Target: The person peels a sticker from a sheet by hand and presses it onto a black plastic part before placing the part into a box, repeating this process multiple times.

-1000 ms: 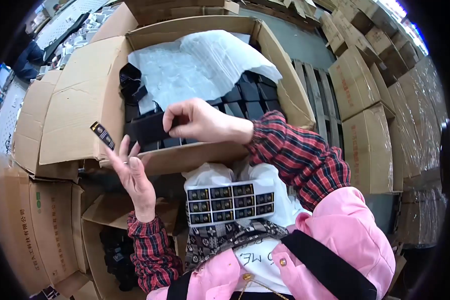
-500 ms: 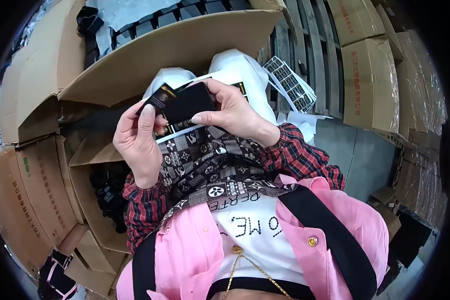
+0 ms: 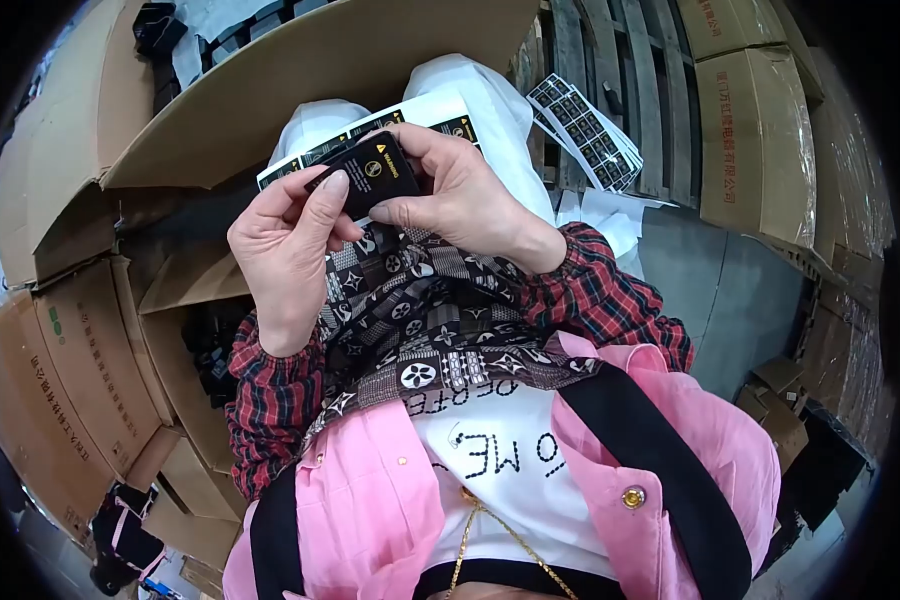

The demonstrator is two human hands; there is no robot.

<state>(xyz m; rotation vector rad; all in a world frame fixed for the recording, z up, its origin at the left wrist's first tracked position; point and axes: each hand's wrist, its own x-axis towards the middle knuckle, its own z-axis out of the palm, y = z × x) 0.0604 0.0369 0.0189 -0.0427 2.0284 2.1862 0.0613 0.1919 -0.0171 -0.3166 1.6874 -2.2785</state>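
Note:
A flat black piece (image 3: pixel 367 177) with yellow warning print faces up between my two hands above my lap. My right hand (image 3: pixel 470 195) grips its right end, thumb on the near edge and fingers behind. At its left end, my left hand (image 3: pixel 290 225) presses a thumb against the printed surface, with fingers bent beneath. Under the hands, a white sheet of black-and-yellow labels (image 3: pixel 440 108) lies across the white-covered knees. The fingertips under the black piece are partly hidden.
A large open carton (image 3: pixel 300 80) stands beyond my knees with dark pieces inside. More label sheets (image 3: pixel 588 135) rest near a wooden pallet (image 3: pixel 670 120) at right. Another open box (image 3: pixel 205 400) holds black items at left. Stacked cartons (image 3: pixel 755 140) stand at right.
The printed label, earlier held at an angle over the black piece's left side, now lies flat on its face. Both hands have come slightly closer together, and the view has shifted.

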